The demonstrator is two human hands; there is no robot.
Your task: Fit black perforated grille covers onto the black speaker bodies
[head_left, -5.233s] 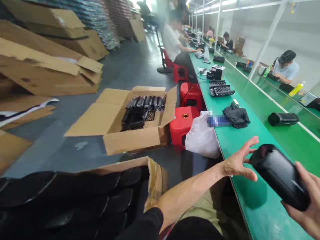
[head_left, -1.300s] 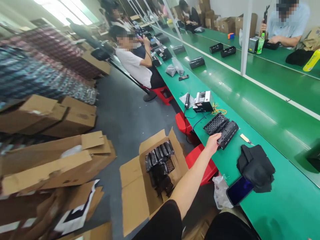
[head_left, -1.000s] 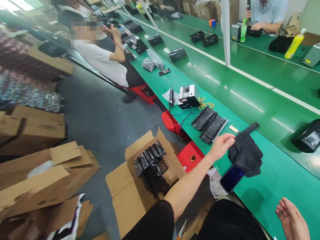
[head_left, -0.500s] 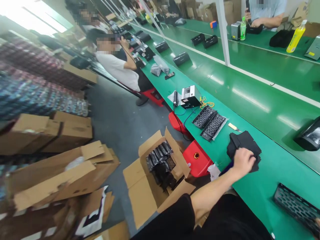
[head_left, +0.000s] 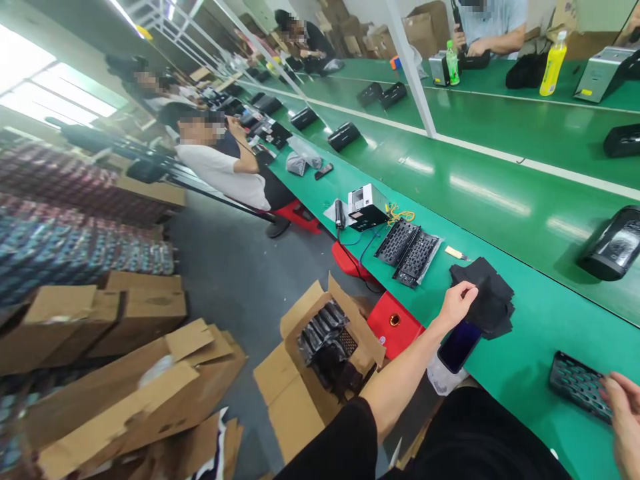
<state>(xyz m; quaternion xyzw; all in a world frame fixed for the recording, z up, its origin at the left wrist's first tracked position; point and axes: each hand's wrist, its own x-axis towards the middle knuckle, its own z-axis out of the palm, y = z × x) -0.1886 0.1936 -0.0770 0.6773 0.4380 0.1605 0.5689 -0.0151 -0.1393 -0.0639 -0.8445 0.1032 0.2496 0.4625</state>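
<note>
My left hand [head_left: 457, 303] is closed in a pinch at the near left corner of a pile of thin black sheets [head_left: 493, 300] on the green table. A sheet's edge seems to be between thumb and forefinger. Just below that hand lies a dark phone [head_left: 459, 347] at the table edge, over a clear plastic bag [head_left: 445, 379]. At the right border my right hand [head_left: 624, 413] grips the end of a black perforated grille [head_left: 580, 383], which is partly hidden by its fingers.
Two more grilles [head_left: 407, 250], a yellow-handled tool [head_left: 455, 253] and a silver-black box [head_left: 367, 205] lie farther along the table. An open carton [head_left: 295, 393] and red stools [head_left: 393, 333] stand beside it. A black speaker [head_left: 611, 243] sits on the green conveyor. Co-workers sit beyond.
My left hand has moved from over the black sheets to their near left corner, uncovering the phone. My right hand has come farther into view at the grille. The camera has turned slightly right.
</note>
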